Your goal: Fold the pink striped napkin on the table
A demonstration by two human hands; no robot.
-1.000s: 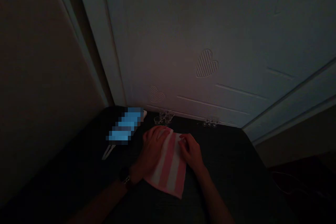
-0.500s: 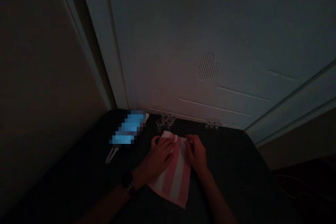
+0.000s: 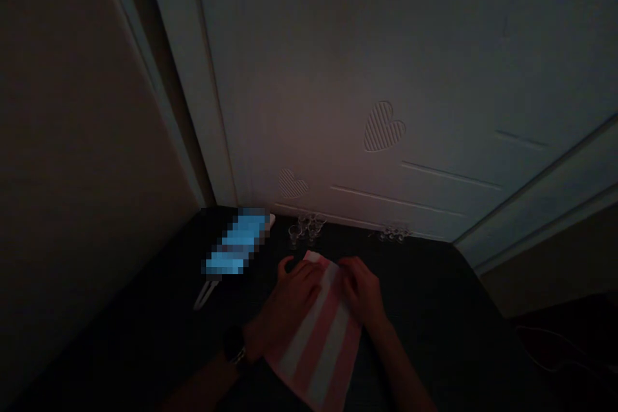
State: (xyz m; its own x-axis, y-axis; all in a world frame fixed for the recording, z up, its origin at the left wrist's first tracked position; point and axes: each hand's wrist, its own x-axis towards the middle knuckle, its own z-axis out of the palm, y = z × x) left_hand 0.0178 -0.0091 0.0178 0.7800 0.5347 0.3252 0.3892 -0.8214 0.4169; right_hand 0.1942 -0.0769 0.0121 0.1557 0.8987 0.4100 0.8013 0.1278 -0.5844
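— Clearance beyond the hands?
— Tight. A cluster of small clear glasses [image 3: 306, 230] stood just past the left hand [image 3: 290, 299]. A second group of small clear glass pieces [image 3: 393, 233] lay at the foot of the white panelled wall with heart cut-outs [image 3: 383, 129], which closed the far side entirely.
— Left flank?
— Obstructed. A glowing blue rectangular object [image 3: 236, 248] and a slim white strip [image 3: 205, 293] lay on the dark tabletop [image 3: 434, 309], near the left hand.
— Right flank?
— Passable. Bare dark surface ran from the right hand [image 3: 364, 293] to the table's edge; dim light hid fine detail.
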